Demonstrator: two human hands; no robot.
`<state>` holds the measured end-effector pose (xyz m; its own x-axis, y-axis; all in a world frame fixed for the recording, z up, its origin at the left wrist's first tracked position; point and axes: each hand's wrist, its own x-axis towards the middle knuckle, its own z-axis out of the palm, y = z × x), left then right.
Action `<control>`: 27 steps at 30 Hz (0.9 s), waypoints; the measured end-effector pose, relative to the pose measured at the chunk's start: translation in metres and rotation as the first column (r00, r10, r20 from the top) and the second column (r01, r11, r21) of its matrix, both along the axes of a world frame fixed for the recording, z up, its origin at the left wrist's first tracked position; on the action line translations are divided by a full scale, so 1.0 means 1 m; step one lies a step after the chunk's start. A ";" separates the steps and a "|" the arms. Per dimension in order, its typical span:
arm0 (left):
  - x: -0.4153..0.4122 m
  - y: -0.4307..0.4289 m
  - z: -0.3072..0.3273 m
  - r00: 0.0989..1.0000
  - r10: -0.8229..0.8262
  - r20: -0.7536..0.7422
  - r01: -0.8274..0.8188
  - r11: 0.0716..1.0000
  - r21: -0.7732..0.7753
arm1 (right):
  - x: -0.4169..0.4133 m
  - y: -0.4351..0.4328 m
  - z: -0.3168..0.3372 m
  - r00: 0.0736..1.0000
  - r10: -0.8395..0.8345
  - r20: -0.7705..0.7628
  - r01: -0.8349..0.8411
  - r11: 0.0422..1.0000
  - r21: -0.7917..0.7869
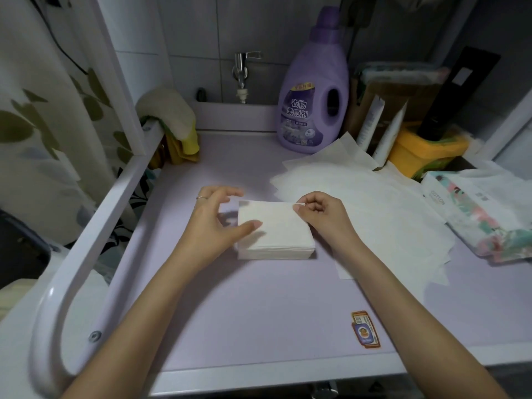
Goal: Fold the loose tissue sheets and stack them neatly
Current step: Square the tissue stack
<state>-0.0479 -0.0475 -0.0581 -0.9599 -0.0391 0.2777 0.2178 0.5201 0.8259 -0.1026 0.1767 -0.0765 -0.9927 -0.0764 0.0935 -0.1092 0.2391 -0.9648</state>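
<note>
Left hand at frame centre, fingers loosely spread and arched over the left edge of a squat stack of folded white tissue sheets, thumb tip resting on top. Right hand just right of centre, thumb and forefinger pinching the upper-right corner of the top sheet. Stack sitting mid-frame on the flat lilac counter. Right of the hands, a loose spread of unfolded white tissue sheets. Further right, a floral soft tissue pack. Upper centre, a tall purple plastic bottle, with a chrome tap to its left. Lower right, a small orange-edged sticker on the counter
</note>
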 end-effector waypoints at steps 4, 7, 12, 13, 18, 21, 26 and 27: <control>0.009 -0.002 0.002 0.982 -0.190 0.017 0.187 0.941 -0.282 | -0.001 0.000 0.000 1.000 0.014 -0.003 -0.014 1.000 0.007; 0.010 -0.001 0.001 0.977 -0.213 0.014 0.205 0.918 -0.340 | -0.001 0.000 0.001 1.000 0.030 -0.002 -0.030 1.000 0.007; 0.010 -0.005 0.004 0.971 -0.237 0.014 0.230 0.926 -0.300 | -0.001 0.001 0.002 0.999 0.043 -0.010 -0.043 0.999 0.018; 0.009 -0.005 0.004 0.970 -0.241 0.008 0.232 0.926 -0.298 | -0.001 0.001 0.002 0.999 0.042 -0.009 -0.042 0.999 0.017; 0.005 -0.008 0.000 0.961 -0.277 0.006 0.265 0.914 -0.308 | -0.001 0.001 0.002 0.999 0.040 -0.008 -0.040 0.999 0.012; 0.006 -0.007 -0.003 0.951 -0.310 -0.002 0.296 0.910 -0.290 | -0.002 0.000 0.000 1.000 0.004 -0.027 -0.002 0.999 0.050; 0.009 0.004 -0.006 0.961 -0.266 -0.072 0.218 0.894 -0.390 | 0.003 -0.004 0.001 0.973 -0.140 -0.183 0.169 0.974 0.152; 0.009 0.006 -0.008 0.965 -0.252 -0.077 0.191 0.870 -0.455 | 0.006 -0.005 0.003 0.960 -0.105 -0.259 0.157 0.969 0.192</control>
<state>-0.0391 -0.0418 -0.0658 -0.8830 0.3257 0.3379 0.4593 0.7476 0.4797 -0.0965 0.1718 -0.0730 -0.9436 0.0089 0.3309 -0.2899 0.4603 -0.8391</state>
